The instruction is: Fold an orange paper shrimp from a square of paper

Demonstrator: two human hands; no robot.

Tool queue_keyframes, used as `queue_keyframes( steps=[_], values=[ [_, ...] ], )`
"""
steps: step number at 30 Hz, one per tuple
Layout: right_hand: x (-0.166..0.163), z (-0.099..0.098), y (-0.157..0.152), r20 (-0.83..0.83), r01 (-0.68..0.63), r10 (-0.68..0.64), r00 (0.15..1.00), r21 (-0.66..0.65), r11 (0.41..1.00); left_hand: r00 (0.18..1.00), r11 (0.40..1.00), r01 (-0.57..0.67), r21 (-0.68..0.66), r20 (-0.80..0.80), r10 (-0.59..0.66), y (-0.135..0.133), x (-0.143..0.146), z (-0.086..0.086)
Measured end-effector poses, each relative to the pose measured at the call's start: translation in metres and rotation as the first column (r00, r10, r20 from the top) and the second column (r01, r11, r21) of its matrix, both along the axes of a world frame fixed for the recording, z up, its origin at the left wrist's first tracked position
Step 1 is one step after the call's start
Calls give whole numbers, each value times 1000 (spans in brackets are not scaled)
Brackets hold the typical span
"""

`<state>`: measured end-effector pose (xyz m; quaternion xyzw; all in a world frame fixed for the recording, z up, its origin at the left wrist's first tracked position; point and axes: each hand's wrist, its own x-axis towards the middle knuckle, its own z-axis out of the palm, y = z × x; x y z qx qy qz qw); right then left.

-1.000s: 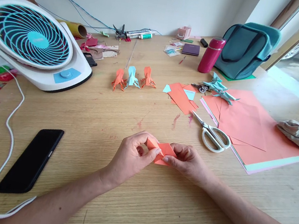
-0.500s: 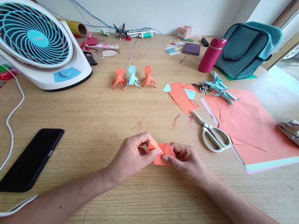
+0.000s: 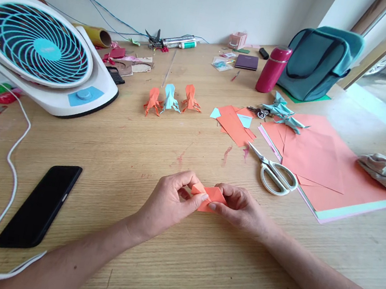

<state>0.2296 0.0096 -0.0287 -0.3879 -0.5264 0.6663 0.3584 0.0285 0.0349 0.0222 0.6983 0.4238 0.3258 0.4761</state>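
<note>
- Two bare hands at work low over the wooden table (image 3: 144, 264), with one small piece of folded orange paper (image 3: 216, 194) held between them!
- Left hand (image 3: 167, 201): thumb and index finger pinched tight on the paper's left end, at a raised flap.
- Right hand (image 3: 241, 208): narrow grip too, thumb on the near face, the other fingers curled behind the right end.
- Just beyond, a neat row: three origami figures (image 3: 169, 96), orange, light blue, orange.
- Over to the right, white-handled scissors (image 3: 265, 163) lie beside stacked orange sheets (image 3: 317, 159), light-blue folded models (image 3: 280, 108) resting at the far corner.
- Far back, a magenta flask (image 3: 273, 72) stands upright next to a teal bag (image 3: 311, 68).
- Across on the left, a black smartphone (image 3: 40, 206) lies flat, nearer than the white fan (image 3: 49, 49) with its blue grille.
</note>
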Motion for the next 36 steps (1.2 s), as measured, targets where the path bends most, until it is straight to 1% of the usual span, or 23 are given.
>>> queue_keyframes(
  steps=[3,7,9,14,18,21,25,29,33,36],
  values=[
    [0,2,0,14,-12,12,1000,-14,1000,1000,998,-10,56,-17,11,-2,0,0],
    [0,2,-1,25,-24,25,999,-16,1000,999,997,-16,73,-50,20,-4,1,3],
    [1,2,-1,38,-26,26,999,-3,1000,998,998,-25,50,-65,28,-4,2,4],
    [0,5,-1,64,-17,18,998,-10,1000,999,996,-16,-93,-35,13,-2,1,1],
    [-1,8,-1,91,-14,17,996,-34,999,1000,997,-26,-67,-8,25,-1,1,-3],
    [-3,11,-2,99,2,1,995,-29,1000,999,998,-22,-66,25,24,-1,1,-4],
    [-5,12,-2,119,42,-44,992,23,999,998,993,-48,-104,46,53,-2,3,-6],
    [-6,11,-2,158,71,-81,984,70,995,991,990,-52,-129,113,67,-2,3,-9],
    [-7,10,-2,152,71,-75,986,33,997,994,994,-53,-98,87,62,-1,2,-12],
    [-8,9,-3,181,88,-105,978,99,991,996,994,-33,-100,77,41,-2,2,-13]
  ],
)
